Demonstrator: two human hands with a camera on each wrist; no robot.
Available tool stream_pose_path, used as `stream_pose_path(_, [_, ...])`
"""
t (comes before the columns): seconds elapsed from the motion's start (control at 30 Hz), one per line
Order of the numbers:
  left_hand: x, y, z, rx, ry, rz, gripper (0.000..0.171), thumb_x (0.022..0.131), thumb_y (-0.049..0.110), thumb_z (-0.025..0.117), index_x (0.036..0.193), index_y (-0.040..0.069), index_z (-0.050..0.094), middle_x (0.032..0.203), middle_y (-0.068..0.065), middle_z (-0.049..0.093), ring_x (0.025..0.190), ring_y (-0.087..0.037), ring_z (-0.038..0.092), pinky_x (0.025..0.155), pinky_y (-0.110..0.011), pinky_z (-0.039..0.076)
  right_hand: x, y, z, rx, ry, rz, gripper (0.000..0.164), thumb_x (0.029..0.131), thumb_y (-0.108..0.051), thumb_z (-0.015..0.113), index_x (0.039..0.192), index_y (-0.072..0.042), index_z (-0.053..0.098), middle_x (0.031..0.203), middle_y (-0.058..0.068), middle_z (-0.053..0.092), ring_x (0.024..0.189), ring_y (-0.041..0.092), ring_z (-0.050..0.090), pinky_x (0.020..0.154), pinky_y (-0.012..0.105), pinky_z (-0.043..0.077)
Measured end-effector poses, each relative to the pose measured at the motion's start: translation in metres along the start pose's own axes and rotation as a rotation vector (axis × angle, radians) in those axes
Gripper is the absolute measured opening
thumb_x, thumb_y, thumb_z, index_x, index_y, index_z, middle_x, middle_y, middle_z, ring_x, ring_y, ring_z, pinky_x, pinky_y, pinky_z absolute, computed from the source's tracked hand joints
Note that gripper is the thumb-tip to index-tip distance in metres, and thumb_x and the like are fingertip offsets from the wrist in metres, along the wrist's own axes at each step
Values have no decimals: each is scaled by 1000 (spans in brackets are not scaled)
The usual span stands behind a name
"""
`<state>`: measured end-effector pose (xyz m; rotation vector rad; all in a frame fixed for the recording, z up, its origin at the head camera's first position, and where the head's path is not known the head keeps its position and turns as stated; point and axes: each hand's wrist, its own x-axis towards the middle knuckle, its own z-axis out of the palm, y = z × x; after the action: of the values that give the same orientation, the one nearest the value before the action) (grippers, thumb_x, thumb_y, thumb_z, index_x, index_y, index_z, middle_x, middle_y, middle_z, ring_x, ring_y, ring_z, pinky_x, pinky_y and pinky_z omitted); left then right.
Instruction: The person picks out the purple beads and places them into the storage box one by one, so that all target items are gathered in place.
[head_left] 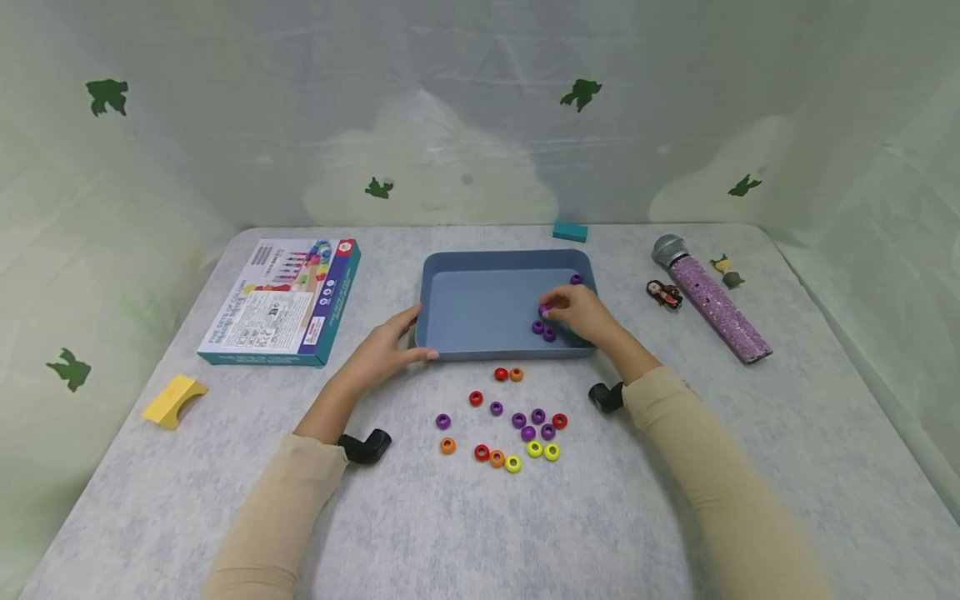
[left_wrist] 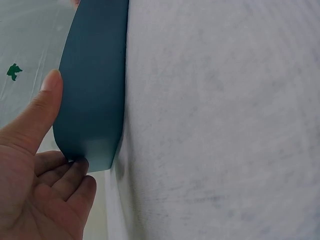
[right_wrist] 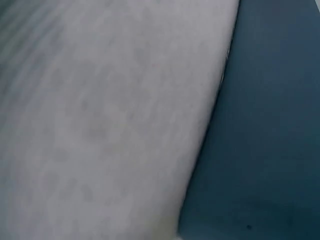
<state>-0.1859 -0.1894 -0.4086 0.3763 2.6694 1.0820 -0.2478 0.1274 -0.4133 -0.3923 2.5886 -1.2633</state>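
A blue-grey tray (head_left: 472, 308) lies flat on the table. My left hand (head_left: 378, 354) holds its near left corner; in the left wrist view the thumb lies along the rim and the fingers (left_wrist: 75, 177) curl against the tray's wall (left_wrist: 95, 85). Over the tray's right side, my right hand (head_left: 581, 312) pinches a purple bead (head_left: 543, 309) between thumb and fingertips. Two purple beads (head_left: 550, 335) sit just below it on the tray floor, and another purple bead (head_left: 576, 279) is at the back right. The right wrist view shows only table and tray wall (right_wrist: 270, 120).
In front of the tray lie several loose beads: purple (head_left: 519, 421), red (head_left: 482, 452), orange (head_left: 447, 446) and yellow (head_left: 534, 449). A boxed set (head_left: 277, 300) and a yellow block (head_left: 174, 401) are left; a glittery microphone (head_left: 712, 300) and small figure (head_left: 664, 294) are right; a teal block (head_left: 570, 232) is behind.
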Motion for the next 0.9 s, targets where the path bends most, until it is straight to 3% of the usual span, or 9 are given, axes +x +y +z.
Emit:
stream_pose_path(0.17, [0,1,0,0,1,-1,88,66,50,59,134,16,13,135,-5,16,120,-23,21,95,-38,23,1,0,1,-43,0,-13,21,79,-13,56,98,-6,58,91,6,56,85,18,50,72,32,43])
stream_pose_path(0.33, [0,1,0,3,-2,0,89,66,50,59,134,16,13,135,-6,16,119,-24,22,95,-38,23,-6,-8,0,15,13,-44,28,79,-16,56,105,-7,54,100,6,53,87,15,48,73,31,42])
stream_pose_path(0.5, [0,0,1,0,2,-4,88,66,50,59,134,17,14,135,-5,16,119,-23,22,95,-38,24,-30,-30,3,73,-13,-205,30,79,-19,56,107,-10,53,105,10,51,90,15,48,77,30,41])
stream_pose_path(0.67, [0,1,-1,4,-3,-8,89,65,52,58,134,17,13,136,-5,16,119,-23,22,95,-38,23,-56,-41,24,117,-103,-348,32,76,-16,59,105,-4,53,101,13,53,89,23,50,76,28,43])
stream_pose_path(0.9, [1,1,0,2,0,1,87,67,49,59,134,16,14,135,-5,16,119,-23,22,95,-38,23,-85,-49,55,165,-280,-332,28,77,-7,58,103,2,53,96,13,55,86,22,51,74,31,43])
